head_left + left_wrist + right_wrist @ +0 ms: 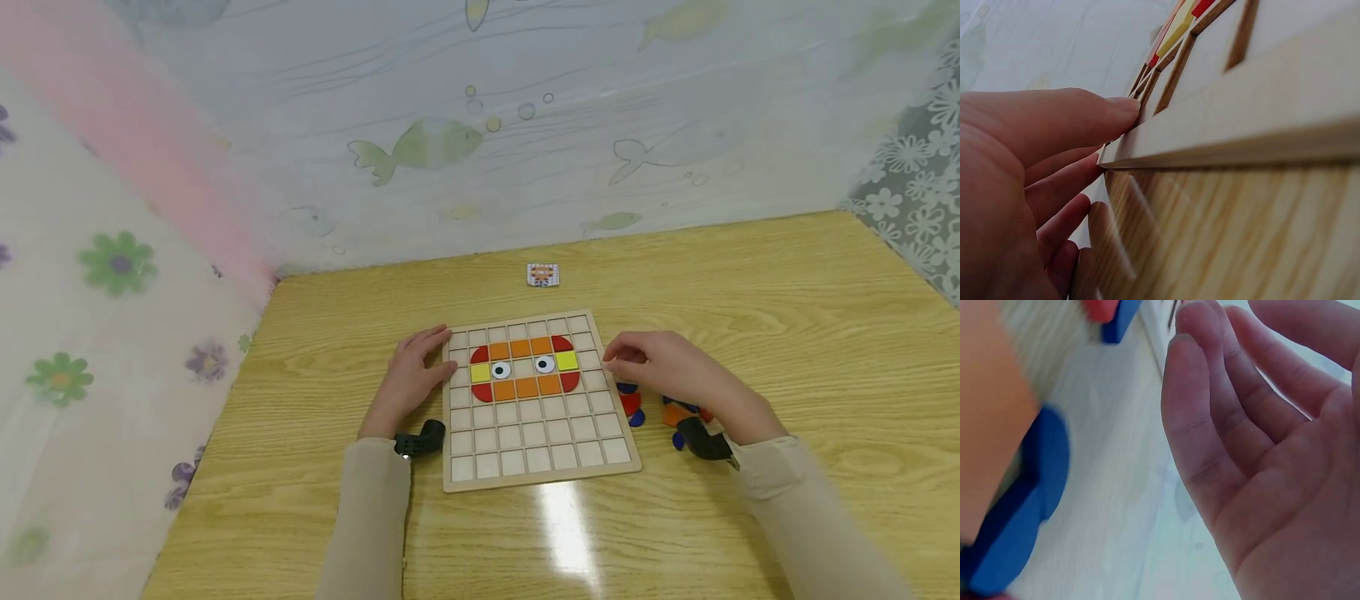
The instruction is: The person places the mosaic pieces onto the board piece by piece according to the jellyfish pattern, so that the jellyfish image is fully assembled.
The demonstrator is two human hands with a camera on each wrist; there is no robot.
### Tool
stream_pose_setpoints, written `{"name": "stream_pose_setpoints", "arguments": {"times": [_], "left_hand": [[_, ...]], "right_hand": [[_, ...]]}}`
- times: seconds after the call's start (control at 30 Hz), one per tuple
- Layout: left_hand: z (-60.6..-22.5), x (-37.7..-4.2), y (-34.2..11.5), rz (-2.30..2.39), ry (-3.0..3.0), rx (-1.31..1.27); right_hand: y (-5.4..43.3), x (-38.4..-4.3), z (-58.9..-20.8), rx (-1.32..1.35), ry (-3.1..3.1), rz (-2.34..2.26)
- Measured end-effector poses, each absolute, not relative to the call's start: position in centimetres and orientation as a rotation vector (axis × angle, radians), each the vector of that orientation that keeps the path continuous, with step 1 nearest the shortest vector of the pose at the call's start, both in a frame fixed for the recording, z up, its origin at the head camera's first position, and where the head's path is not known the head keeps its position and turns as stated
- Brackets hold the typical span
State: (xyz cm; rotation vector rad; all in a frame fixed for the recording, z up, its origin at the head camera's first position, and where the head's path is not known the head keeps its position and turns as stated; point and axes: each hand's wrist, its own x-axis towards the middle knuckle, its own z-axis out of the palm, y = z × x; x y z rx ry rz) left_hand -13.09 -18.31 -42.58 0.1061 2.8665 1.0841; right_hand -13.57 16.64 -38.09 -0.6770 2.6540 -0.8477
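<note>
A square wooden grid board (pixel 534 479) lies on the table, with red, orange and yellow tiles and two white eye tiles set in its upper cells. One is the yellow tile (pixel 566 361); an eye tile (pixel 544 364) sits beside it. My left hand (pixel 411 373) rests at the board's left edge, its thumb (pixel 1107 115) on the rim and fingertips against the side. At the right edge hovers my right hand (pixel 663 362), fingers loosely bent, thumb apart from them in the right wrist view, with nothing visible between. Under and beside it lie loose tiles, some hidden by the hand.
Loose red tiles (pixel 630 405), blue tiles (pixel 636 418) and orange tiles (pixel 675 414) lie right of the board. A small picture card (pixel 543 275) with a similar pattern lies behind it. A wall with fish drawings (pixel 438 143) closes off the table's back.
</note>
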Motion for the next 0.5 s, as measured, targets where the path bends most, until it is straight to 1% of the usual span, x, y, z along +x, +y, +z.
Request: {"name": "stream_pose_setpoints", "arguments": {"times": [0.27,0.5], "left_hand": [[-42.6,-13.0,-18.5,1.097,2.864,0.096],[-42.6,-13.0,-18.4,1.092,2.869,0.094]], "right_hand": [[17.8,-12.9,-38.3,-0.748,2.648,-0.771],[19.2,-12.0,-38.2,-0.729,2.587,-0.764]]}}
